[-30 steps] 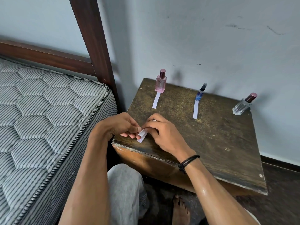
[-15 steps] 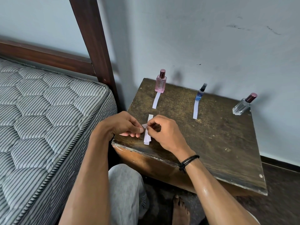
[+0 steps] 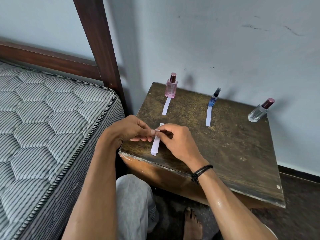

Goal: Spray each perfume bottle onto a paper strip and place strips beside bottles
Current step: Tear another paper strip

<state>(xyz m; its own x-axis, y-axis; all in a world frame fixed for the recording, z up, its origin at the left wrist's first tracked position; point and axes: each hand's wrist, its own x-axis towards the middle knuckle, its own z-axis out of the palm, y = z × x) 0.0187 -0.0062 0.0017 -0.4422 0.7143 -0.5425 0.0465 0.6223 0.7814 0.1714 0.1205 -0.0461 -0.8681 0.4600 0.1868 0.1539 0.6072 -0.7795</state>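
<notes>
Left hand [image 3: 131,130]: curled, thumb and fingertips pinching the loose strip [image 3: 155,144] near its upper end.
Right hand [image 3: 176,141]: curled the same way, pinching the same paper from the other side; black cord round the wrist.
Loose strip: between both hands, over the near left corner of the table [image 3: 225,153]; lower end down at the wood, touching or just above, hard to tell. Doubled edge at the bottom, so perhaps two pieces stuck together.
Done, judging by the layout: pink bottle [image 3: 171,87] at the back left with the first strip [image 3: 166,106] lying just in front of it; blue bottle [image 3: 214,99] in the middle of the back edge with the second strip [image 3: 209,116] laid the same way.
Left to do: clear bottle [image 3: 259,111] at the back right corner, capped, no paper beside it. Probably one spray and one placing to go.
Step in hand: likely readying or separating a strip for that last bottle.
Edges: hands right at the table's near edge, with a drop below for any paper let go. All three bottles close to the wall [image 3: 225,49] at the back edge; clear bottle nearest the right side.
Open room: broad bare wood between the hands and the clear bottle. Mattress [image 3: 52,118] and bedpost [image 3: 98,40] crowding the left.
</notes>
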